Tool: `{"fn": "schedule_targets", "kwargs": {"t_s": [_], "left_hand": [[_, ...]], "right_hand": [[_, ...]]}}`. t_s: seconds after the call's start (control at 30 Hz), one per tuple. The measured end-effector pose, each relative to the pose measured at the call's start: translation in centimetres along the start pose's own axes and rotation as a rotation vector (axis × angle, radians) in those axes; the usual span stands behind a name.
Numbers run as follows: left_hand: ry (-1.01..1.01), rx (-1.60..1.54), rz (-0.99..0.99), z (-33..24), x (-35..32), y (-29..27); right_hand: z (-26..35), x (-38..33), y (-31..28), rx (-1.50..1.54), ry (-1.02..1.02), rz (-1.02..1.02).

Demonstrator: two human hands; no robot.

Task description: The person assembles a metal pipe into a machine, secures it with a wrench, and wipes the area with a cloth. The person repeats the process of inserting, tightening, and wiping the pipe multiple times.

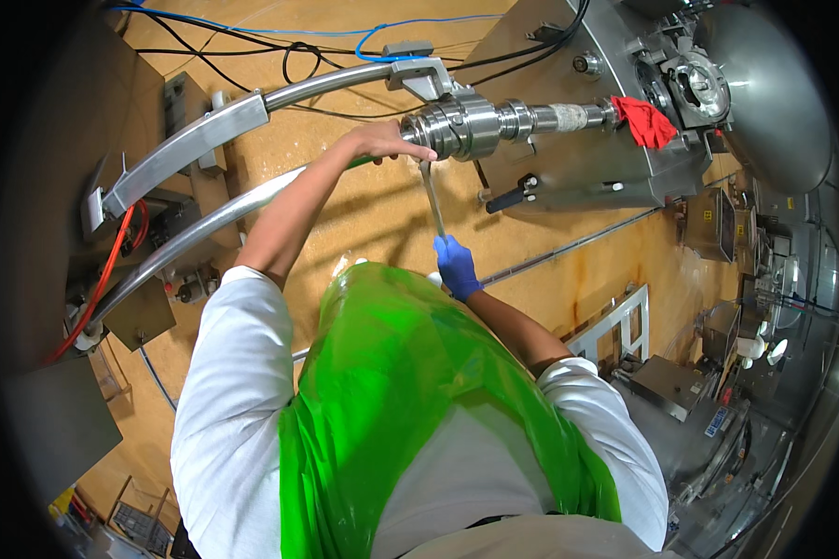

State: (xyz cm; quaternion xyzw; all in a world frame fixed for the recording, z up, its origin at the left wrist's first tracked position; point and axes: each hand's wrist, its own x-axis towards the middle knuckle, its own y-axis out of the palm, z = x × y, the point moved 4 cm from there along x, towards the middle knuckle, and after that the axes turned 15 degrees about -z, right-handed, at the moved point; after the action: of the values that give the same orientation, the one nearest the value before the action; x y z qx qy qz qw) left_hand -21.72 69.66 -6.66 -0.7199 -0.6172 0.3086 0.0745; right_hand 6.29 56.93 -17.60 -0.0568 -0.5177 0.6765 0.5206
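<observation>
A shiny steel pipe coupling (pixel 452 129) with stepped rings lies in line with a steel pipe from the machine. My bare left hand (pixel 382 142) wraps round the coupling's left end, its thumb stretched along the underside. In my right hand (pixel 457 267), in a blue glove, is the lower end of a long metal wrench (pixel 433 197). The wrench's upper end meets the coupling just below my left thumb; its jaw is too small to make out. Right of the coupling, a red cloth (pixel 645 123) hangs over the pipe joint.
Two curved steel pipes, an upper one (pixel 331 86) and a lower one (pixel 196 222), run down to the left. Black and blue cables (pixel 294 39) cross above. A large steel machine housing (pixel 569 172) stands at the right. A drain channel (pixel 569 247) crosses the tan floor (pixel 522 321).
</observation>
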Motion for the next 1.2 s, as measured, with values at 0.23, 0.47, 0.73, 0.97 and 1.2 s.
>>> {"fn": "schedule_targets", "kwargs": {"t_s": [0.23, 0.47, 0.73, 0.97, 1.2], "left_hand": [[-0.045, 0.047, 0.039, 0.3, 0.5, 0.1], [-0.028, 0.033, 0.028, 0.4, 0.3, 0.2], [-0.031, 0.041, -0.019, -0.3, -0.5, 0.1], [0.002, 0.071, 0.021, -0.2, -0.2, -0.3], [0.579, -0.101, -0.537, -7.7, -7.9, 5.8]], "right_hand": [[-1.2, -0.3, 1.4, 0.105, 0.424, 0.014], [-1.4, -0.6, 1.6, 0.091, 0.491, 0.076], [-1.4, -0.8, 1.6, 0.125, 0.450, 0.071], [-2.1, 0.5, 0.8, 0.183, 0.623, 0.229], [-3.8, 2.5, -9.7, 0.628, 0.805, 0.473]]}}
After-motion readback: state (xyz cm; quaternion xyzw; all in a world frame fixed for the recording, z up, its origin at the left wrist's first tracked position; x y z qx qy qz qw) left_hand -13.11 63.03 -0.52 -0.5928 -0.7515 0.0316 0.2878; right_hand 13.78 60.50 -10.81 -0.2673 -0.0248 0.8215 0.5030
